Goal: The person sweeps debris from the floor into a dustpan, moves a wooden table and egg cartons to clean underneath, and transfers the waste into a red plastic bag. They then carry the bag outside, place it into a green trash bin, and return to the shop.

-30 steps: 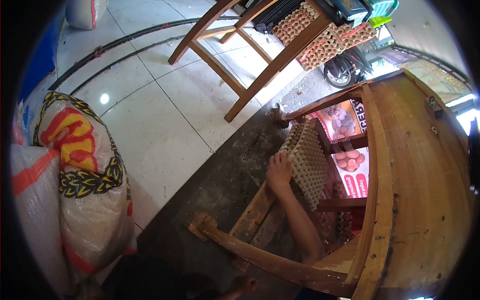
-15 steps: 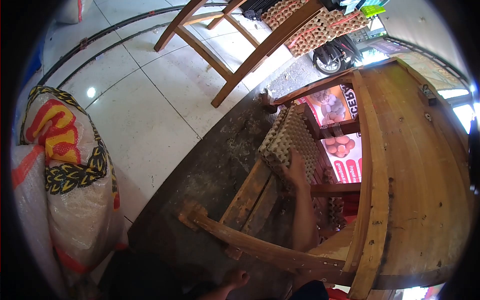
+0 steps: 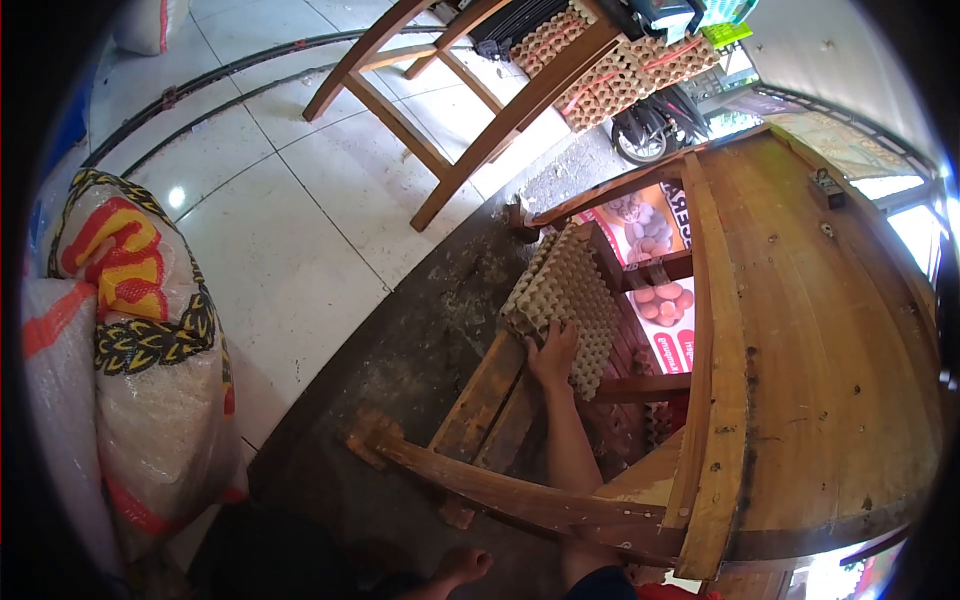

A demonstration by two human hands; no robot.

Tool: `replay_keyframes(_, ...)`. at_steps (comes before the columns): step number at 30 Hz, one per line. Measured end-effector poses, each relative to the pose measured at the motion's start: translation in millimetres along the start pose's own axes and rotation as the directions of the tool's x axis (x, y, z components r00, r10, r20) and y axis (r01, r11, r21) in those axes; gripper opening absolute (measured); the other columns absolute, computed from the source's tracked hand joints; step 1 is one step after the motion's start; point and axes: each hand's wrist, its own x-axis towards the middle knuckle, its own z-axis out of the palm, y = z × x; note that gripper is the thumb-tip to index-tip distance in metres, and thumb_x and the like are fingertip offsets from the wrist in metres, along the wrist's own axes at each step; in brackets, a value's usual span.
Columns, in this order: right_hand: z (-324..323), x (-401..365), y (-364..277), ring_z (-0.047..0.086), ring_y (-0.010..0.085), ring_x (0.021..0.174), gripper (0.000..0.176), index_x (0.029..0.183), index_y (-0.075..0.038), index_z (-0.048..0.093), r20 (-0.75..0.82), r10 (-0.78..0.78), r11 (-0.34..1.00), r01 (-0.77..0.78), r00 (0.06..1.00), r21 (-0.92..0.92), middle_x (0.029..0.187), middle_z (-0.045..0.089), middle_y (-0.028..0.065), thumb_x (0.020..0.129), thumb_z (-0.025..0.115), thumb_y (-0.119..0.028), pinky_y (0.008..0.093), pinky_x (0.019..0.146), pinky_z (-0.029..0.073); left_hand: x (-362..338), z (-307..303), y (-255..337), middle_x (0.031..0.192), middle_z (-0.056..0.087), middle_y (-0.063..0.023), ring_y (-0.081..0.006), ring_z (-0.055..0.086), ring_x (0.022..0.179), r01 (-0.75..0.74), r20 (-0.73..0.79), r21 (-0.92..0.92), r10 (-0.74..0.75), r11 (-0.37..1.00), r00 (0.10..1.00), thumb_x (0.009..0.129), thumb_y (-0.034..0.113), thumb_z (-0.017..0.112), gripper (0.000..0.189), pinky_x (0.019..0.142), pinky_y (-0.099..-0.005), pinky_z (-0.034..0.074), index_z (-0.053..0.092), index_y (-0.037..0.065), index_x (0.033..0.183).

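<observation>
My right hand (image 3: pixel 555 352) reaches through the wooden frame and grips the near edge of a stack of grey cardboard egg trays (image 3: pixel 572 285). Its thumb lies at the left edge while the fingers spread over the bumpy face. The stack rests tilted among the wooden slats (image 3: pixel 480 390) of the frame. Low in the picture, beside dark clothing, a bare rounded shape (image 3: pixel 465 564) shows; I cannot tell whether it is my left hand or a foot.
An upturned wooden table (image 3: pixel 820 360) fills the right side. Filled sacks (image 3: pixel 160 420) stand at left on white tiles. Beyond are a wooden stool-like frame (image 3: pixel 470 165), tied stacks of egg trays (image 3: pixel 610 85) and a parked motorcycle (image 3: pixel 645 130). An egg banner (image 3: pixel 660 300) shows behind the frame.
My right hand has shifted left and down across the stack's face, with its fingers now more spread. The near side of the trays shows more fully. The whole view has shifted slightly.
</observation>
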Motion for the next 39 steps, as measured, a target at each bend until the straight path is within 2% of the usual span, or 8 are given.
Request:
replay_keyframes(5,-8.0,11.6,13.7,0.044,0.0385,0.109,0.050,0.110,0.001,0.047,0.152,-0.042,0.998,0.033,0.988,0.061,0.114,0.045,0.0224,0.071,0.071,-0.017,0.0447,0.092,0.036,11.8,13.2,-21.2,0.082,0.065,-0.0135,-0.0333,0.062,0.082,0.051,0.089,0.004,-0.051,0.999,0.995,0.081,0.044,0.046,0.040,0.074,-0.0429,0.047,0.066,0.009,0.084)
replay_keyframes(9,-20.3,17.8,21.6,0.046,0.0384,0.104,0.055,0.110,0.002,0.045,-0.096,-0.035,0.999,0.032,0.995,-0.036,0.108,0.046,0.0215,0.066,0.074,-0.014,0.0447,0.088,0.038,-1.0,-16.9,15.3,0.084,0.066,-0.0124,-0.0321,0.063,0.083,0.064,0.008,0.033,-0.065,0.997,0.998,0.081,0.044,0.047,0.039,0.075,-0.0420,0.048,0.066,0.010,0.086)
replay_keyframes(12,-32.7,17.2,22.4,0.046,0.0382,0.103,0.059,0.112,0.001,0.043,-0.063,-0.031,0.999,0.029,0.998,-0.036,0.107,0.046,0.0216,0.064,0.074,-0.014,0.0454,0.087,0.038,-0.1,-35.3,43.9,0.083,0.062,-0.0108,-0.0229,0.057,0.076,0.279,0.237,0.015,-0.275,0.960,0.932,0.085,0.021,0.054,0.016,0.068,-0.0397,0.044,0.062,0.007,0.086)
replay_keyframes(18,-29.2,17.2,11.6,0.045,0.0377,0.103,0.064,0.116,0.000,0.041,0.016,-0.049,0.998,0.050,0.999,-0.032,0.107,0.046,0.0205,0.063,0.074,-0.011,0.0448,0.088,0.037,14.8,28.1,-13.6,0.068,0.053,-0.0075,-0.0186,0.049,0.063,-0.090,-0.240,0.056,0.101,0.994,0.965,0.089,0.025,0.050,0.025,0.062,-0.0368,0.040,0.057,0.004,0.076)
replay_keyframes(20,-29.6,19.3,10.4,0.044,0.0378,0.104,0.064,0.118,0.000,0.041,0.058,-0.076,0.996,0.078,0.995,-0.040,0.107,0.046,0.0203,0.064,0.073,-0.009,0.0447,0.089,0.037,-9.7,-47.5,55.6,0.070,0.054,-0.0073,-0.0210,0.050,0.066,0.340,0.243,-0.142,-0.300,0.930,0.922,0.088,0.026,0.051,0.026,0.064,-0.0381,0.040,0.057,0.003,0.077)
replay_keyframes(29,-40.4,14.0,17.8,0.041,0.0393,0.107,0.061,0.124,-0.002,0.040,-0.310,0.175,0.982,-0.144,0.934,0.121,0.109,0.044,0.0209,0.067,0.063,-0.001,0.0475,0.093,0.033,-2.5,-1.4,8.1,0.075,0.058,-0.0118,-0.0232,0.053,0.070,-0.006,-0.038,-0.134,0.001,0.991,0.999,0.088,0.029,0.049,0.031,0.067,-0.0414,0.042,0.056,0.000,0.078)
replay_keyframes(35,-42.9,2.8,-4.1,0.040,0.0400,0.110,0.061,0.123,-0.003,0.042,-0.351,0.188,0.982,-0.173,0.918,0.073,0.112,0.043,0.0213,0.066,0.064,-0.001,0.0472,0.095,0.032,-13.4,-56.8,64.2,0.094,0.061,-0.0129,-0.0252,0.058,0.083,0.313,0.301,-0.079,-0.277,0.946,0.913,0.089,0.030,0.048,0.031,0.075,-0.0419,0.045,0.063,0.003,0.088)
replay_keyframes(39,-19.1,-3.6,-9.1,0.042,0.0382,0.103,0.063,0.124,-0.005,0.042,-0.134,0.103,0.991,-0.090,0.986,0.098,0.107,0.044,0.0198,0.065,0.066,0.000,0.0473,0.090,0.033,-15.3,-35.2,49.4,0.096,0.062,-0.0132,-0.0256,0.058,0.087,0.281,0.183,-0.051,-0.268,0.958,0.946,0.089,0.030,0.047,0.030,0.078,-0.0413,0.045,0.062,0.004,0.095)
